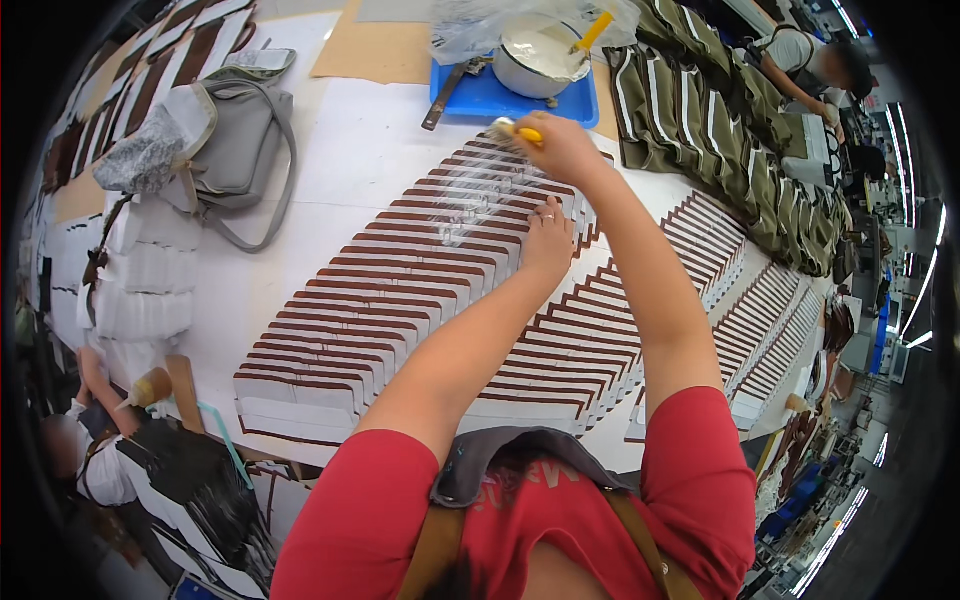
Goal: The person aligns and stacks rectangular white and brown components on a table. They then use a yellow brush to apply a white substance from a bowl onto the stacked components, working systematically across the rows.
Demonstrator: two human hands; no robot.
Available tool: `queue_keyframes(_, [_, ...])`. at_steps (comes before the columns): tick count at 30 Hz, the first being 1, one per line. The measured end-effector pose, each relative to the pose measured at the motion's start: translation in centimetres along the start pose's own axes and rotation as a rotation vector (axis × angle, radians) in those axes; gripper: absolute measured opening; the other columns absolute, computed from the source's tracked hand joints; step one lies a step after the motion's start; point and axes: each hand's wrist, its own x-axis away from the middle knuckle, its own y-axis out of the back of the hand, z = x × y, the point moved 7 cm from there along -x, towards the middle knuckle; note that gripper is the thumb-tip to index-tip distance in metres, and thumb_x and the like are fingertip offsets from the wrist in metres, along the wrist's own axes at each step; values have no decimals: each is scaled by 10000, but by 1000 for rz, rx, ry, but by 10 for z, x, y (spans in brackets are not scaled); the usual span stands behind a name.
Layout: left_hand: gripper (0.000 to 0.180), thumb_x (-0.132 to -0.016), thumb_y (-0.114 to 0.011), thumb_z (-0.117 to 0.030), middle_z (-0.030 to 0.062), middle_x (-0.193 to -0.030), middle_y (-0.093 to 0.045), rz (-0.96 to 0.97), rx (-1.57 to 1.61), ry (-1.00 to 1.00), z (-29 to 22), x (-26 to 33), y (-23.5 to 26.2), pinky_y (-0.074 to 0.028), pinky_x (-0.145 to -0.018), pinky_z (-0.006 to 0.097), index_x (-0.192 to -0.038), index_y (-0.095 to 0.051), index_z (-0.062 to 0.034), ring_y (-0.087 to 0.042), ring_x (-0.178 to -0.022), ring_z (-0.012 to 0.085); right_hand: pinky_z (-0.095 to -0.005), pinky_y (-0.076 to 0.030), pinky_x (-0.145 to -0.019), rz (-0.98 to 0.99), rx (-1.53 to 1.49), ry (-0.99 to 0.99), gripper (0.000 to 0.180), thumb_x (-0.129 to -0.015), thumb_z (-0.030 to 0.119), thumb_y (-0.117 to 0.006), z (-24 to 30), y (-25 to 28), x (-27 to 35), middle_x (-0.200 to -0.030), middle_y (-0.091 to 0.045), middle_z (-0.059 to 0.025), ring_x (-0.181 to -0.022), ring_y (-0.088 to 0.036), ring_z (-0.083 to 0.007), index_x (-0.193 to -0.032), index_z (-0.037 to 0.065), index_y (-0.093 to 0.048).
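Note:
My right hand (560, 148) is closed round the yellow handle of a glue brush (503, 130). Its bristles are down at the far end of a long overlapping row of brown-edged pale panels (390, 285). Wet white streaks (460, 205) run across the upper part of that row. My left hand (548, 240) lies on the right side of the same row, fingers stretched out over the panels. Beyond my right hand, a white bowl of creamy glue (540, 58) stands in a blue tray (480, 105), with a second yellow-handled tool (592, 35) in it.
More fanned rows of panels (580, 350) spread to the right. A dark-handled brush (445, 95) rests on the tray. Left stands a grey bag (240, 150); far right, olive fabric pieces (690, 110) are piled. Co-workers are at the left (95, 440) and upper right (800, 65).

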Motion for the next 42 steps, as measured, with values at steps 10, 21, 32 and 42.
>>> queue_keyframes(10, [537,-769,-586,-279,213,-1243,-415,-28,464,-66,21,76,26,-287,-978,439,-1169,-448,51,-398,-1127,348,-268,-469,-608,-53,-605,-69,185,-797,209,-619,109,-6,22,-764,-626,-84,-639,-588,-175,-904,58,-609])
queue_keyframes(21, [503,-742,-617,-288,166,-1282,-355,4,252,69,30,124,27,-294,-970,480,-1139,-479,-12,-347,-1168,311,-390,-466,-565,42,-166,-367,295,-801,337,-569,47,-11,35,-696,-611,-146,-642,-596,-312,-768,47,-612])
queue_keyframes(32, [418,-760,-582,-272,221,-1172,-452,-291,480,97,39,125,7,-322,-915,483,-1066,-521,6,-431,-1074,365,-353,-460,-692,273,-549,61,267,-810,347,-556,199,-68,51,-793,-611,-118,-760,-587,-273,-848,88,-610])
queue_keyframes(42, [403,-807,-529,-282,181,-1230,-407,-138,304,82,44,132,45,-258,-978,466,-1111,-492,-20,-353,-1166,335,-372,-460,-532,-138,-441,-183,283,-836,336,-527,147,-32,27,-605,-581,-104,-540,-565,-287,-722,89,-607])
